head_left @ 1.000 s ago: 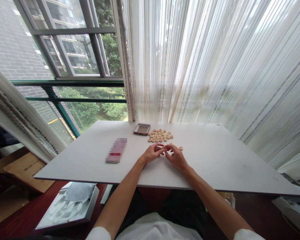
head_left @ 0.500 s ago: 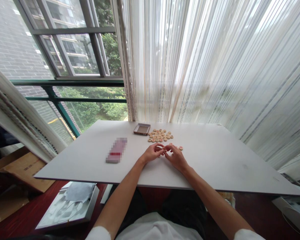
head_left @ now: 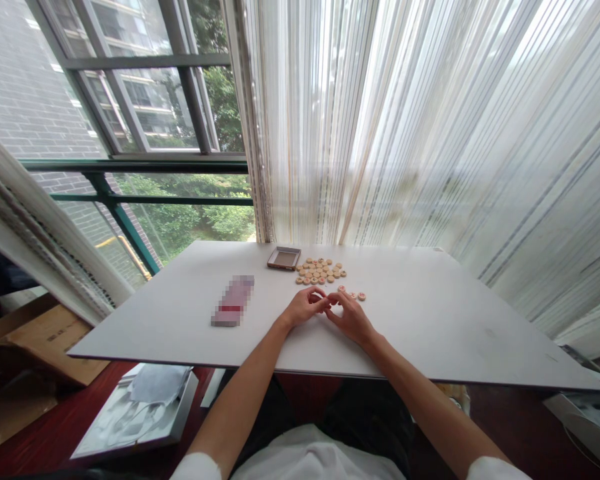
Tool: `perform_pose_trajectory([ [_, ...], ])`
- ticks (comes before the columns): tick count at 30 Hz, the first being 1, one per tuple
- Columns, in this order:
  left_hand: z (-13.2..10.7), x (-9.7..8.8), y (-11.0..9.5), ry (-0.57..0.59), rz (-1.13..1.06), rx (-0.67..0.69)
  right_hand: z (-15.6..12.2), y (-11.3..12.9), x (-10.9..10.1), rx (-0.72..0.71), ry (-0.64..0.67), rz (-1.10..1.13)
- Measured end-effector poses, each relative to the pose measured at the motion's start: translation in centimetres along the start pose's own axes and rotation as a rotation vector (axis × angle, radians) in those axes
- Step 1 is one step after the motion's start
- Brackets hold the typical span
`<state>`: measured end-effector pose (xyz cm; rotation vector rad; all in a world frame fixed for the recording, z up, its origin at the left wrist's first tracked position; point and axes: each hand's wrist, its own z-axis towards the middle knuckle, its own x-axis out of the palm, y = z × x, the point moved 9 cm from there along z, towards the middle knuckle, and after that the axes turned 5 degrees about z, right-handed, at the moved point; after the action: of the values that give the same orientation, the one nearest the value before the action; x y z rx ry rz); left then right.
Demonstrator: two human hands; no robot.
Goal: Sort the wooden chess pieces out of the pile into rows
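Observation:
My left hand (head_left: 306,306) and my right hand (head_left: 349,316) rest together on the white table (head_left: 430,320), fingertips meeting in a pinch. What they pinch is too small to make out. Just beyond them lies a cluster of round wooden game pieces (head_left: 321,271), with a few loose pieces (head_left: 354,294) to the right of my fingertips. A small open box (head_left: 284,257) sits left of the cluster.
A pink-and-red blurred flat object (head_left: 233,301) lies on the table's left part. Striped sheer curtains (head_left: 430,133) hang behind the table, with a window and green railing at left. Cardboard boxes (head_left: 40,340) and a tray of papers (head_left: 140,410) sit on the floor at left.
My hands have drawn slightly back toward me, and the loose pieces by my right fingertips show more. Nothing else has moved.

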<state>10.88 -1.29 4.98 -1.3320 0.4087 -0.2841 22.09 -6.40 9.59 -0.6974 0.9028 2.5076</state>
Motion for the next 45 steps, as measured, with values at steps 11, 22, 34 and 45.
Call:
perform_pose_trajectory([
  [11, 0.2, -0.4, -0.1, -0.03, 0.042, 0.03, 0.3, 0.1, -0.2, -0.01, -0.07, -0.008],
  [22, 0.2, -0.3, 0.2, -0.003, 0.055, 0.016, 0.1, -0.8, -0.8, 0.084, -0.116, -0.009],
  [34, 0.1, -0.2, -0.1, 0.01, 0.062, 0.032, 0.1, -1.3, -0.9, 0.114, -0.109, 0.066],
  [45, 0.0, -0.2, -0.3, -0.003, 0.057, 0.031, 0.3, -1.0, -0.8, 0.116, -0.091, 0.146],
])
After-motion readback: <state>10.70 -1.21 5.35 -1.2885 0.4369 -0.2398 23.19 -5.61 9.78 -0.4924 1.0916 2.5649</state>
